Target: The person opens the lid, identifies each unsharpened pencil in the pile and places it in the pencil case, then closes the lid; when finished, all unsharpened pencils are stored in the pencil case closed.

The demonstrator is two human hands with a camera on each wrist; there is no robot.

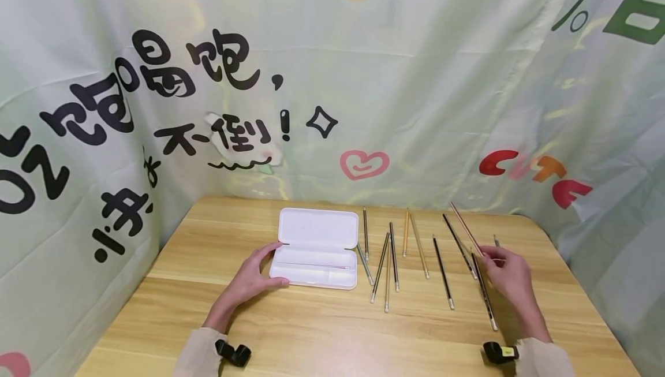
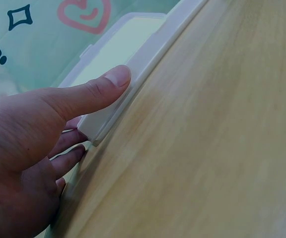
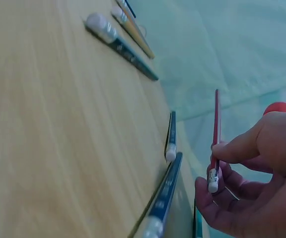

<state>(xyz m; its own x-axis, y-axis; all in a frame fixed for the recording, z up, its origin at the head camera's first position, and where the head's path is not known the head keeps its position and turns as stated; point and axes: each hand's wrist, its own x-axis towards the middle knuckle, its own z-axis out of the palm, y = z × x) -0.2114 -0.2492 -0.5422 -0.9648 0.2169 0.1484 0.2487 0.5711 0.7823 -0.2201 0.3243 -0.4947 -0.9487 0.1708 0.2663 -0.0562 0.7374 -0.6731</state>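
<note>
A pale green printed cloth (image 1: 415,105) hangs behind a wooden table (image 1: 332,336), where a white pencil case (image 1: 318,228) lies with its lid folded back, left of the middle. The left hand (image 1: 249,279) grips the case's left end, thumb on the near edge and fingers around the side. To the right of the case, loose pencils (image 1: 443,271) are spread across the wood, and beside them the right hand (image 1: 509,273), its thumb and fingers closed in a pinch, holds a red pencil (image 1: 464,224) near its eraser, tilted above the tabletop.
</note>
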